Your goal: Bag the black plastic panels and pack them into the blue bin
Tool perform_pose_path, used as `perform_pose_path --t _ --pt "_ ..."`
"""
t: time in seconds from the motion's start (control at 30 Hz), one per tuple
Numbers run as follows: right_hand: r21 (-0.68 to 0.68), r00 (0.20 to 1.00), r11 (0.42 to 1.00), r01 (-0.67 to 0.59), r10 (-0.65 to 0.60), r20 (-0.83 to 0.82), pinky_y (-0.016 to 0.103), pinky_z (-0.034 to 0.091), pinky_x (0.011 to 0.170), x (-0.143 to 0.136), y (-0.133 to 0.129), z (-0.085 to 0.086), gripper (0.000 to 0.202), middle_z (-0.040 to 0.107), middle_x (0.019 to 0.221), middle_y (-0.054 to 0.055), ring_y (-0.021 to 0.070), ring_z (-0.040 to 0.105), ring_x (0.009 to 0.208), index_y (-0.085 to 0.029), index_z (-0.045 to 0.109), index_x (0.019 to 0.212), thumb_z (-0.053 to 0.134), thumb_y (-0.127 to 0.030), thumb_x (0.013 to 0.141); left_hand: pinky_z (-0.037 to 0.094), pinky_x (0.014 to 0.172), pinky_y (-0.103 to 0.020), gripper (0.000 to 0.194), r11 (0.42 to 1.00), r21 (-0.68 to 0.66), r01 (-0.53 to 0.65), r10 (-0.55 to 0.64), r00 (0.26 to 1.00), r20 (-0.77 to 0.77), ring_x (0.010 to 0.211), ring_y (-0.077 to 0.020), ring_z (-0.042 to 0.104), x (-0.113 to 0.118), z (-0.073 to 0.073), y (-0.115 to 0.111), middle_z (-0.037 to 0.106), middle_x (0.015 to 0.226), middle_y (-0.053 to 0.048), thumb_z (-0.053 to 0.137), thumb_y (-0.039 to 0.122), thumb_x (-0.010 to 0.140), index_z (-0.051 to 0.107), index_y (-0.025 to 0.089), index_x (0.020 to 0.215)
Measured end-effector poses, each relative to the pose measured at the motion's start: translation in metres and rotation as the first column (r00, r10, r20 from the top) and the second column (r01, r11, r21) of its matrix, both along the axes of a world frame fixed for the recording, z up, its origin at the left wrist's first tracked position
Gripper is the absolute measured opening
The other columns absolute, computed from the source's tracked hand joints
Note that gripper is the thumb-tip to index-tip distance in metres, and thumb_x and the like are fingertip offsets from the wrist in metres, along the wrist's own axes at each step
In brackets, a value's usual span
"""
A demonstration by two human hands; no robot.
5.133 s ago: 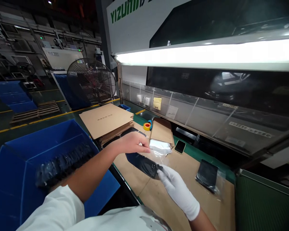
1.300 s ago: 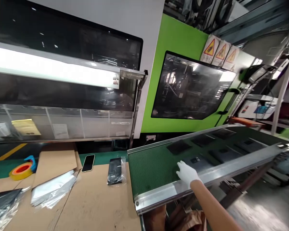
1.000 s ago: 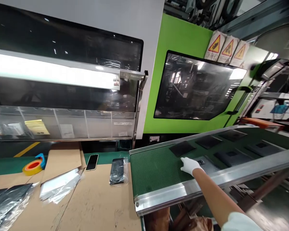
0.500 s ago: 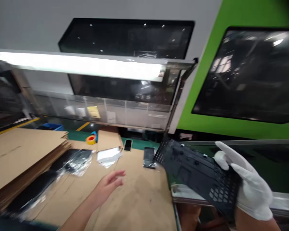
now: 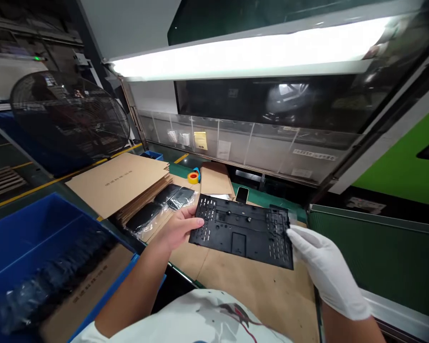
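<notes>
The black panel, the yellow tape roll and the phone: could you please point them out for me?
Black panel (image 5: 246,228): head view, near the middle of the face turned toward the camera.
Yellow tape roll (image 5: 192,181): head view, its yellow lower edge.
Phone (image 5: 242,195): head view, its dark screen.

1. A green-topped workbench (image 5: 259,197) bears a flat brown cardboard cover (image 5: 236,286).
2. At left, a stack of brown cardboard sheets (image 5: 119,178); just beside it, flat black pieces in clear plastic (image 5: 145,216).
3. Along the back: a round yellow tape roll (image 5: 192,181), a brown cardboard packet (image 5: 215,178), a black-screened rectangular phone (image 5: 242,195) with pale rim.
</notes>
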State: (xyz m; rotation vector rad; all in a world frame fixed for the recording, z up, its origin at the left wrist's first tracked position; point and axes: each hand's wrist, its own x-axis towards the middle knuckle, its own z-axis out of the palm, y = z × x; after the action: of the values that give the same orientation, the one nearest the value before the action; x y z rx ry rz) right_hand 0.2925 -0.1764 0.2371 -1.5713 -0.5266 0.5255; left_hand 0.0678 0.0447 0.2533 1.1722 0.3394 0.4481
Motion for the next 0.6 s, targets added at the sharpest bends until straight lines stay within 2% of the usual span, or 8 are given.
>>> perform_pose_path --t 0.07,0.13,0.2,0.27,0.3,0.37,0.47,0.6 --pt "-0.074 0.998 0.996 -0.057 0.057 0.004 0.03 0.049 0.052 0.001 -0.005 -0.003 0.044 0.072 0.073 0.004 0.0198 0.061 0.061 -0.02 0.075 0.098 0.084 -0.042 0.061 0.057 0.068 -0.03 0.034 0.983 0.181 -0.002 0.001 1.0 0.007 0.077 -0.02 0.07 -0.004 0.001 0.006 0.075 0.092 -0.007 0.08 0.033 0.07 0.075 0.021 0.1" --pt "0.014 0.984 0.986 -0.163 0.164 -0.064 0.029 0.048 0.046 -0.003 -0.011 -0.001 0.043 0.07 0.065 0.003 0.0163 0.057 0.048 -0.022 0.073 0.105 0.08 -0.041 0.067 0.057 0.083 -0.037 0.02 0.871 0.483 -0.094 0.066 0.995 0.076 0.095 -0.0247 0.069 -0.007 0.001 0.008 0.072 0.11 -0.009 0.076 0.031 0.076 0.077 0.024 0.095" --pt "0.175 0.949 0.952 -0.249 0.276 -0.151 0.033 0.051 0.047 -0.008 -0.014 0.002 0.042 0.072 0.068 0.005 0.0188 0.06 0.048 -0.024 0.072 0.108 0.075 -0.045 0.072 0.048 0.101 -0.046 0.009 0.608 0.737 -0.295 0.158 0.955 0.252 0.118 -0.028 0.059 -0.01 0.002 0.009 0.062 0.131 -0.008 0.071 0.027 0.082 0.079 0.028 0.086" --pt "0.279 0.95 0.938 -0.205 0.259 -0.174 0.036 0.055 0.05 -0.013 -0.015 0.001 0.034 0.074 0.075 0.006 0.0216 0.065 0.053 -0.027 0.076 0.097 0.075 -0.047 0.07 0.038 0.111 -0.051 0.017 0.323 0.815 -0.481 0.205 0.876 0.436 0.131 -0.0277 0.048 -0.011 0.004 0.007 0.051 0.143 -0.003 0.065 0.021 0.086 0.078 0.033 0.087" --pt "0.299 0.966 0.943 -0.144 0.199 -0.163 0.036 0.056 0.052 -0.016 -0.015 -0.001 0.027 0.075 0.077 0.005 0.0214 0.066 0.055 -0.028 0.077 0.088 0.077 -0.046 0.068 0.036 0.112 -0.052 0.022 0.22 0.814 -0.538 0.216 0.84 0.497 0.133 -0.0272 0.045 -0.012 0.005 0.006 0.048 0.145 -0.002 0.065 0.018 0.086 0.076 0.035 0.094" --pt "0.296 0.99 0.955 -0.019 0.06 -0.13 0.034 0.058 0.057 -0.019 -0.014 -0.005 0.017 0.075 0.081 0.002 0.0202 0.068 0.06 -0.03 0.074 0.075 0.082 -0.039 0.063 0.038 0.111 -0.052 0.038 0.093 0.797 -0.596 0.236 0.791 0.564 0.133 -0.0266 0.045 -0.012 0.008 0.004 0.046 0.147 -0.002 0.069 0.014 0.082 0.069 0.038 0.112" --pt "0.248 0.99 0.969 0.015 0.021 -0.142 0.032 0.06 0.059 -0.021 -0.011 -0.011 0.024 0.076 0.09 0.001 0.022 0.071 0.072 -0.033 0.073 0.083 0.084 -0.036 0.062 0.041 0.109 -0.048 0.055 0.025 0.813 -0.582 0.291 0.782 0.551 0.131 -0.026 0.048 -0.01 0.012 0.001 0.05 0.143 -0.006 0.071 0.012 0.079 0.059 0.036 0.127" --pt "0.215 0.986 0.976 -0.013 0.049 -0.162 0.031 0.062 0.06 -0.019 -0.011 -0.013 0.038 0.075 0.104 0.002 0.0249 0.072 0.083 -0.036 0.071 0.101 0.082 -0.037 0.065 0.045 0.106 -0.043 0.053 0.087 0.825 -0.559 0.347 0.793 0.5 0.128 -0.0246 0.05 -0.006 0.014 -0.002 0.053 0.139 -0.008 0.068 0.012 0.082 0.058 0.033 0.129"
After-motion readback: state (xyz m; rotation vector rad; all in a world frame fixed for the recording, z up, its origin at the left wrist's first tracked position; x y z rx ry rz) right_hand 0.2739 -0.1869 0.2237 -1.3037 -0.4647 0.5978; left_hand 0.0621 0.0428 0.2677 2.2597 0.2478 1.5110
